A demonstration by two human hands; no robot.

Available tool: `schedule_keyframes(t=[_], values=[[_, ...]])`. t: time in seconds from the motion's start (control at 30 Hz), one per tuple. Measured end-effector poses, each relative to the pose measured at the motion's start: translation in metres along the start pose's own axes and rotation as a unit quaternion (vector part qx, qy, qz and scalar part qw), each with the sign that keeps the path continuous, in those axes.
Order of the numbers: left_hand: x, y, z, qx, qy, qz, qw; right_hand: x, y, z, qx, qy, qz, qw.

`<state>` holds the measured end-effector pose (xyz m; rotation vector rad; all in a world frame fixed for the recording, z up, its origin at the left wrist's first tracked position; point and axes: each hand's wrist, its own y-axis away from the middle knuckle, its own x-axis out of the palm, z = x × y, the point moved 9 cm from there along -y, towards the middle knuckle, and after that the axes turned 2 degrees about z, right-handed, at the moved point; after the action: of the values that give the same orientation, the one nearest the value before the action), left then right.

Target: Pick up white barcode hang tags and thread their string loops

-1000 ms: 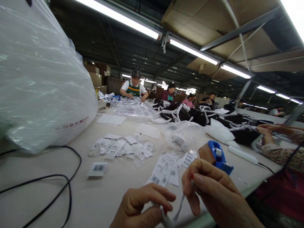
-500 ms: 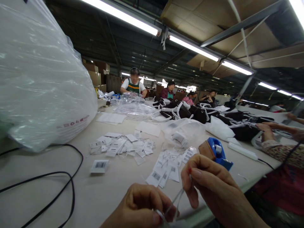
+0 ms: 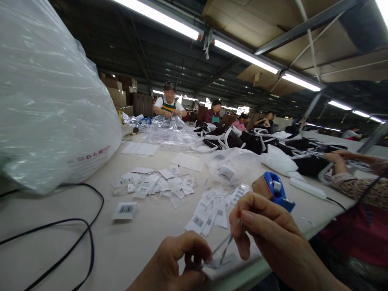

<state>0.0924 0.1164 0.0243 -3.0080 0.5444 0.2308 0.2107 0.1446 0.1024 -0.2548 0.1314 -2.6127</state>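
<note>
At the bottom edge my left hand (image 3: 176, 260) is closed, pinching a small white tag (image 3: 222, 266) with a thin clear loop. My right hand (image 3: 266, 232) is closed too, thumb and forefinger pinching the upper end of that loop (image 3: 226, 244). Both hands hover over the near edge of the beige table (image 3: 127, 250). Just beyond them lies a heap of white barcode tags (image 3: 209, 212). A second, wider heap of tags (image 3: 157, 186) lies further left, and one single barcode label (image 3: 125, 210) lies apart.
A big clear plastic bag (image 3: 51, 105) fills the left. A black cable (image 3: 75, 226) loops across the table. A blue tape dispenser (image 3: 274, 192) stands behind my right hand. Black bags with white straps (image 3: 242, 141) pile up beyond. Other people work along the table; another person's arm (image 3: 351, 173) rests at right.
My left hand has shifted slightly and the white tag now shows flat below my fingers. The right hand keeps its pinch on the loop, a bit lower and left. The view tilted slightly.
</note>
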Motion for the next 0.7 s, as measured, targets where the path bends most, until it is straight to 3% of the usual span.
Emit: schedule_keyframes(t=[0.1,0.2,0.3,0.37,0.5,0.6,0.7], values=[[-0.011,0.002,-0.012,0.093,-0.127,-0.060,0.986,-0.001,0.000,0.001,-0.003,0.001,-0.003,1.000],[-0.022,0.011,-0.025,0.220,-0.283,-0.164,0.919,-0.001,-0.001,0.000,-0.003,-0.005,-0.005,1.000],[-0.023,0.018,-0.027,0.271,-0.366,-0.205,0.867,0.001,-0.001,-0.003,0.000,-0.007,-0.003,1.000],[-0.028,0.020,-0.025,0.264,-0.341,-0.226,0.874,0.003,-0.002,-0.004,0.000,-0.009,0.000,1.000],[-0.033,0.018,-0.013,0.203,-0.199,-0.233,0.930,0.008,-0.002,0.002,-0.011,-0.015,0.005,1.000],[-0.022,0.008,0.006,0.118,-0.080,-0.156,0.977,0.012,-0.003,0.009,-0.022,-0.010,0.009,1.000],[-0.005,0.002,0.018,0.046,-0.014,-0.049,0.998,0.013,-0.005,0.013,-0.023,-0.001,0.003,1.000]])
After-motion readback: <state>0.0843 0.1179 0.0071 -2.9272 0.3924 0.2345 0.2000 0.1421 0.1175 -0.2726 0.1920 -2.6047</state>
